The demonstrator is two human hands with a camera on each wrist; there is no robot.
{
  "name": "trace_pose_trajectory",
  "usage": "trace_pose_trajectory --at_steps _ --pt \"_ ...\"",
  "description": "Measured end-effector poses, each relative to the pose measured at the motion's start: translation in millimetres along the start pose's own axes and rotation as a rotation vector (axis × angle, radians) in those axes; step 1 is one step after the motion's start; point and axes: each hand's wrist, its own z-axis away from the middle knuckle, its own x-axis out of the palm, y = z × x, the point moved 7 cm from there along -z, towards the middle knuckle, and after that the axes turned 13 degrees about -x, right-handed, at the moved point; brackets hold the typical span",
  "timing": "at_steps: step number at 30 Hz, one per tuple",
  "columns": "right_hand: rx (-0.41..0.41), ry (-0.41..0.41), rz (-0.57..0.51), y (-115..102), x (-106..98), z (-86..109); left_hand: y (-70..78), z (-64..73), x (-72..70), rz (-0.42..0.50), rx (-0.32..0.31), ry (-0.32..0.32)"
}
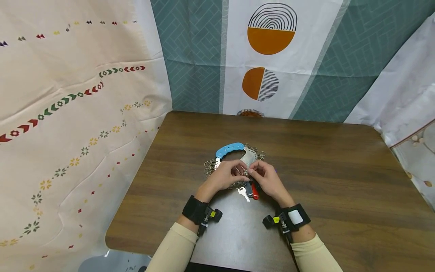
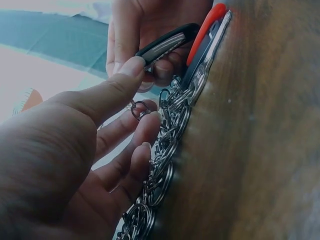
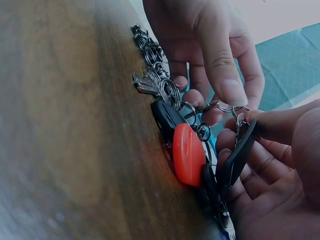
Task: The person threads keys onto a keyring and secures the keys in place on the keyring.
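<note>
On the table [image 1: 340, 170] lies a round key holder with a blue handle [image 1: 229, 149] and a grey metal plate [image 1: 249, 156], many small metal rings hanging along its edge. My left hand [image 1: 225, 175] pinches a small split ring [image 3: 225, 107] between thumb and fingers. Close against it, my right hand [image 1: 270, 181] holds a black key fob [image 3: 240, 154] that hangs from this ring. Below the hands rest a silver key [image 1: 243, 193], a red fob [image 3: 188, 156] and another black fob [image 3: 166, 120]. The fingers partly cover the holder's lower rings.
A row of chained rings and clasps [image 2: 165, 155] runs along the tabletop under the left fingers. Patterned cloths [image 1: 193, 64] hang behind the table's far edge and at both sides. Both wrists wear black straps [image 1: 195, 210] with small cameras.
</note>
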Motion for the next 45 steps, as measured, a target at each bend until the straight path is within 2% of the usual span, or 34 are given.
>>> trace_pose_trajectory --at_steps 13,32,40,45 --pt "0.005 0.008 0.000 -1.0 0.3 -0.5 -0.5 0.1 0.0 0.001 0.008 0.007" --pt "0.025 -0.023 0.005 -2.9 1.5 -0.5 -0.5 0.4 -0.2 -0.016 0.019 0.026" --pt "0.002 -0.016 -0.025 -4.5 1.4 0.8 -0.7 2.2 1.3 0.017 0.004 -0.001" --pt "0.025 -0.024 -0.008 -3.9 0.3 0.9 0.9 1.9 1.5 0.009 0.008 0.003"
